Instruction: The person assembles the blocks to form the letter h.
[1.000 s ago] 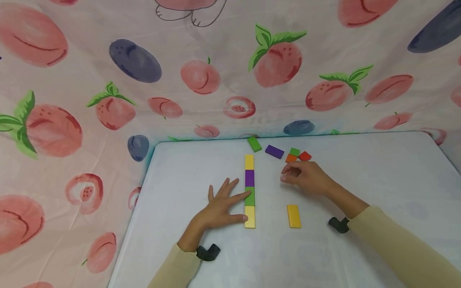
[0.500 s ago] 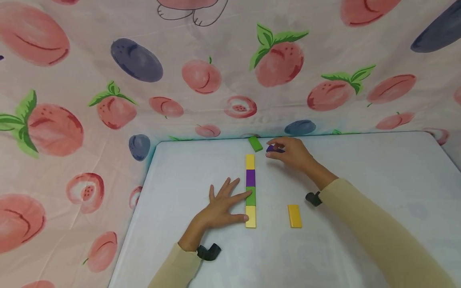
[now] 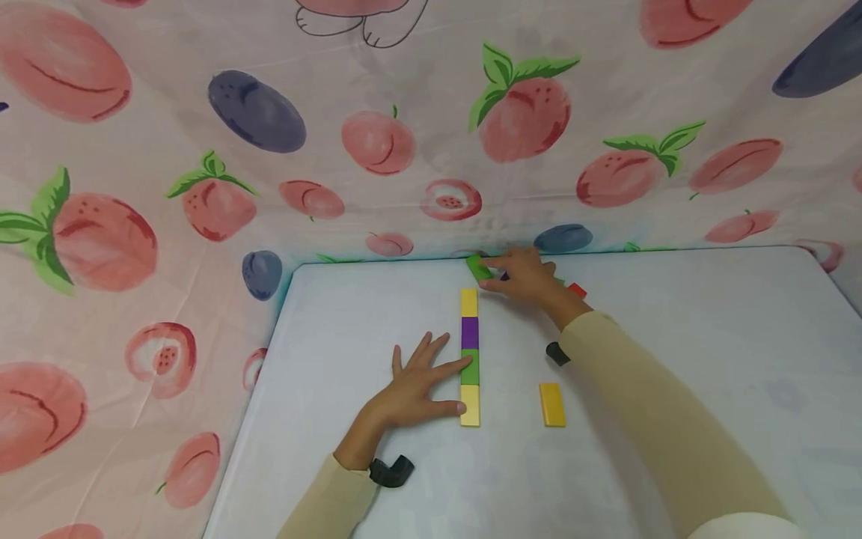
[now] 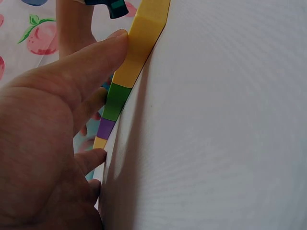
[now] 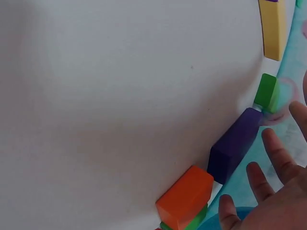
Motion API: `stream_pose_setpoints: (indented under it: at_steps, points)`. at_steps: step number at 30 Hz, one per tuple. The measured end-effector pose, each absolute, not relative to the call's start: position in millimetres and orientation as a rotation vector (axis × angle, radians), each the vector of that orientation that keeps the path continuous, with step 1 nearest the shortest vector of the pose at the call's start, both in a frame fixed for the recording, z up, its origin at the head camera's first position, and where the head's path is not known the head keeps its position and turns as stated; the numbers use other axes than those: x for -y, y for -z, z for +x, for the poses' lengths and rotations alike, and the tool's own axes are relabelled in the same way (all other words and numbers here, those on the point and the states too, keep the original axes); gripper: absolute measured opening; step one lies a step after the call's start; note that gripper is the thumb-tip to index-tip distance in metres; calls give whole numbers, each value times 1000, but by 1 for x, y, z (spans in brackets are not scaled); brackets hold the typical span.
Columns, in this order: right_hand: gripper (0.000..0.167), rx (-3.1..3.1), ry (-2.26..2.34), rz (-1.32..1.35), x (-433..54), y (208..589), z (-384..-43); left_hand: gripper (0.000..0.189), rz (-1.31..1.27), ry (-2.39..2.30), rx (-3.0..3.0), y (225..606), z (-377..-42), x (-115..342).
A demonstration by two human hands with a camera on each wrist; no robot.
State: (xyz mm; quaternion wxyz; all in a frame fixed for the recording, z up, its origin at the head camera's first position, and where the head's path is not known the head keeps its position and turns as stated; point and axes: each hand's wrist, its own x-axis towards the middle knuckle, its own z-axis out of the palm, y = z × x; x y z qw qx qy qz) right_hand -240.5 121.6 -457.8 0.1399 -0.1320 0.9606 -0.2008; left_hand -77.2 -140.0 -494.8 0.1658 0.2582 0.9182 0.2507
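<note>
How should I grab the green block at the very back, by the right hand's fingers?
Probably come from above and the near side with the right hand, pinching the green block midway along its long sides. It lies flat, slanted and longer than wide, so that's its narrow way across. The purple block is close on its right, so squeeze in carefully.

Bare tabletop [image 3: 509,374] leaves a lane between the block row [image 3: 470,335] and the single yellow block [image 3: 553,405]. The left hand [image 3: 411,395] bars the row's left side; the right hand [image 3: 528,277] and cloth [image 3: 431,161] crowd the far green block [image 3: 477,266].
</note>
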Motion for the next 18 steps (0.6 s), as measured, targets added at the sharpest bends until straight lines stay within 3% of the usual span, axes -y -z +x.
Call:
stream_pose_setpoints:
  at_steps: [7,15,18]
  points:
    - [60,-2737,513,-347,-120,466,-242,75,736,-715,-2617,495,-77,140]
    - [37,-2810,629,-310,-122,468,-243,74,740,-712,-2624,496,-77,141]
    - [36,-2801,697,-302,-123,467,-245,74,745,-716,-2623,496,-77,141]
